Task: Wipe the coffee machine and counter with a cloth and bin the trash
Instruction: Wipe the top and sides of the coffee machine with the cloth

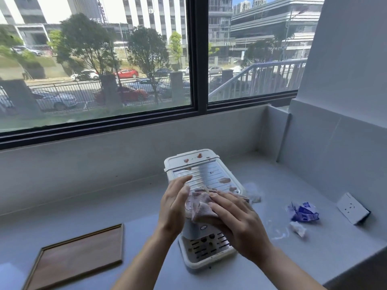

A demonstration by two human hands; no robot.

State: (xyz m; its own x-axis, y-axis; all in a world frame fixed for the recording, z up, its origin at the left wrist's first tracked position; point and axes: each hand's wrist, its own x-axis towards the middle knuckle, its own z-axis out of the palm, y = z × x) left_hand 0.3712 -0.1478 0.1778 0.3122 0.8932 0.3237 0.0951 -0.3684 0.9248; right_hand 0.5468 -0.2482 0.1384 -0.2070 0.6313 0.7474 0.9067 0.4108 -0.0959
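Note:
A white coffee machine (201, 166) stands on the grey counter (109, 210), seen from above, with brownish stains on its ribbed metal top. A pinkish cloth (200, 207) lies on the front of that top. My right hand (238, 222) presses flat on the cloth and holds it. My left hand (174, 204) rests against the machine's left side, fingers straight and together, touching the cloth's edge. The drip tray (206, 250) shows below my hands. A crumpled blue wrapper (303, 212) and a white paper scrap (297, 228) lie on the counter to the right.
A wooden tray (79, 256) lies at the front left of the counter. A white wall socket (351, 208) sits on the right wall. More crumpled clear trash (254, 195) lies just behind the machine's right side. A window runs along the back.

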